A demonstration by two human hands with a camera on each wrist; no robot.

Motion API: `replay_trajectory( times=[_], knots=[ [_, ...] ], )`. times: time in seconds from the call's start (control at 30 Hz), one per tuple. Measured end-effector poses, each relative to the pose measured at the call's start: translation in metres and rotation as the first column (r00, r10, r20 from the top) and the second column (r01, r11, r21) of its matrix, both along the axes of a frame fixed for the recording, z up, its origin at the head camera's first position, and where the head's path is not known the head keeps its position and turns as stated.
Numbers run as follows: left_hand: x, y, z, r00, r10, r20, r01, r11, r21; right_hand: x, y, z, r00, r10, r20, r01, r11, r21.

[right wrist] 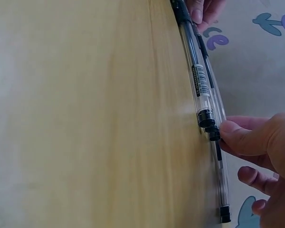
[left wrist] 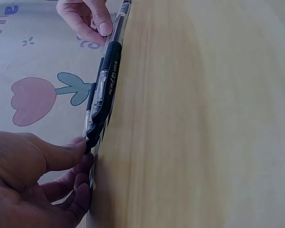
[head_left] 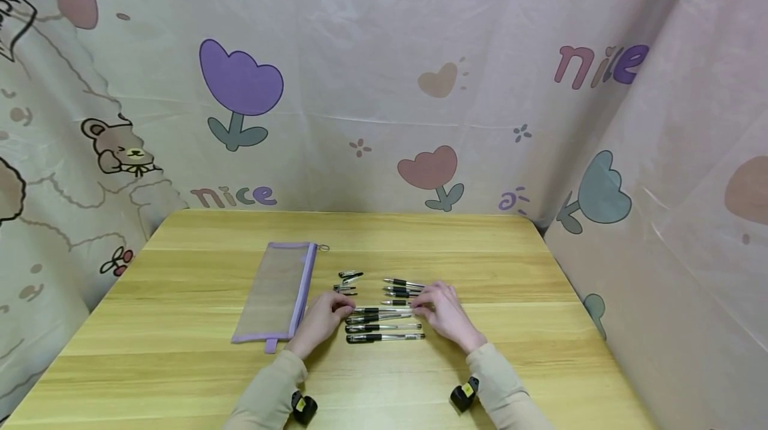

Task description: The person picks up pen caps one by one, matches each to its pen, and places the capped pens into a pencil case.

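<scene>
Capped clear gel pens with black grips lie in a row in the middle of the table. My left hand [head_left: 324, 319] pinches the cap end of the farthest capped gel pen [head_left: 390, 311] between thumb and fingers. At its other end, the thumb and finger of my right hand [head_left: 445, 315] pinch the clear barrel. Nearer to me lie more capped pens, among them the front pen [head_left: 390, 337]; its printed side shows in the left wrist view. Beyond my right hand are several uncapped pens [head_left: 403, 283], partly covered by it. Loose black-and-clear pen caps [head_left: 351, 275] lie beyond my left hand.
A mesh pencil pouch [head_left: 276, 293] with lilac trim and a zip lies flat left of my left hand. The wooden table [head_left: 180, 310] meets a printed cloth [head_left: 372, 83] at the back and sides. A black device is strapped on each wrist.
</scene>
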State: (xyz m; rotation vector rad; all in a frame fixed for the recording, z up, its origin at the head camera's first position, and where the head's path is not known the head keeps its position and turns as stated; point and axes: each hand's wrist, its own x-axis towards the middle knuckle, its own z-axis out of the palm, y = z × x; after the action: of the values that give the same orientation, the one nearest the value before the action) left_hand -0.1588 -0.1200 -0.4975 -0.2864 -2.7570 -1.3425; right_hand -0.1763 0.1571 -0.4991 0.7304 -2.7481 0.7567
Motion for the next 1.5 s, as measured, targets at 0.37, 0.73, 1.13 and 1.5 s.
replay_trajectory(
  times=[0.37, 0.73, 1.13, 1.5],
  knots=[
    [-0.001, 0.002, -0.001, 0.999, 0.008, -0.033, -0.010, 0.999, -0.046, -0.001, 0.002, 0.005, 0.997, 0.053, 0.052, -0.055, 0.998, 0.033],
    [-0.003, 0.000, -0.003, 1.000, 0.003, -0.020, -0.004, 0.999, -0.051, -0.005, 0.010, 0.002, 0.989, 0.037, 0.142, -0.028, 0.997, -0.070],
    [0.000, 0.000, -0.003, 0.999, 0.029, -0.032, -0.029, 1.000, -0.006, -0.014, 0.022, -0.006, 0.972, -0.083, 0.218, 0.130, 0.970, -0.207],
    [0.001, -0.001, -0.005, 0.999, 0.037, -0.030, -0.037, 0.999, 0.003, -0.018, 0.020, -0.010, 0.962, -0.124, 0.244, 0.167, 0.971, -0.168]
  ],
)
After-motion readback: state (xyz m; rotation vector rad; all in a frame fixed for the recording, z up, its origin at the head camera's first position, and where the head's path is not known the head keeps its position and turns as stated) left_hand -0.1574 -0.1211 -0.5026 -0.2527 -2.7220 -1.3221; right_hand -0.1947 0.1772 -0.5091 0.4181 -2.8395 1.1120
